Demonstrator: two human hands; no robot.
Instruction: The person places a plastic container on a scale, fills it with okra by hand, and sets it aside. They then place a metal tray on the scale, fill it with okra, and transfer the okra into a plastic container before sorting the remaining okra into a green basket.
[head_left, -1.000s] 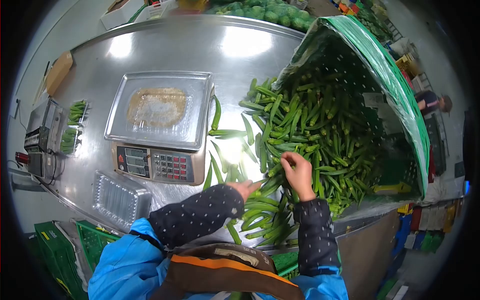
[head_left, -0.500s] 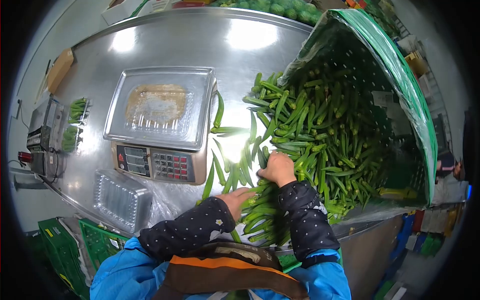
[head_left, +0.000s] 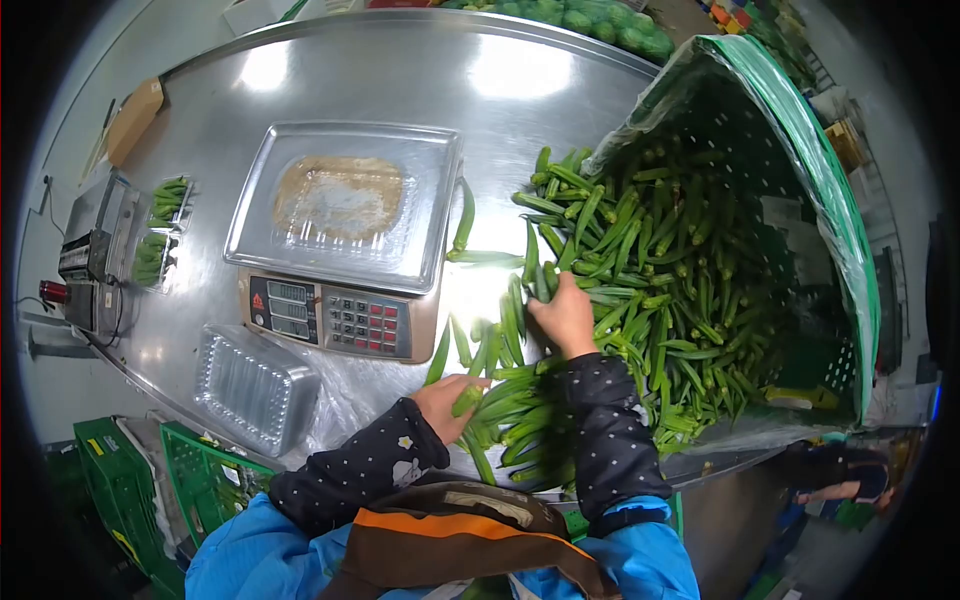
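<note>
Green okra pods (head_left: 640, 250) spill from a tipped green crate (head_left: 845, 230) onto the steel table. At the near edge, my left hand (head_left: 449, 405) is closed on okra, with a pod end showing at its fingers. Higher and to the right, my right hand (head_left: 566, 316) has its fingers closed round okra pods at the left side of the pile. Loose pods lie between my hands and the scale (head_left: 375, 325). A clear empty plastic tray (head_left: 340, 205) rests on the scale's metal pan (head_left: 432, 215).
Stacked clear trays (head_left: 250, 390) stand left of my left arm. Two filled okra packs (head_left: 158, 235) lie near a machine (head_left: 95, 255) at the far left. Green crates (head_left: 125, 490) are below the table's left edge. Part of a person (head_left: 850, 475) shows at the lower right.
My right hand has moved up and closed round pods. My left hand has a pod end showing at its fingers. The view has shifted, and a person has come into sight at the lower right.
</note>
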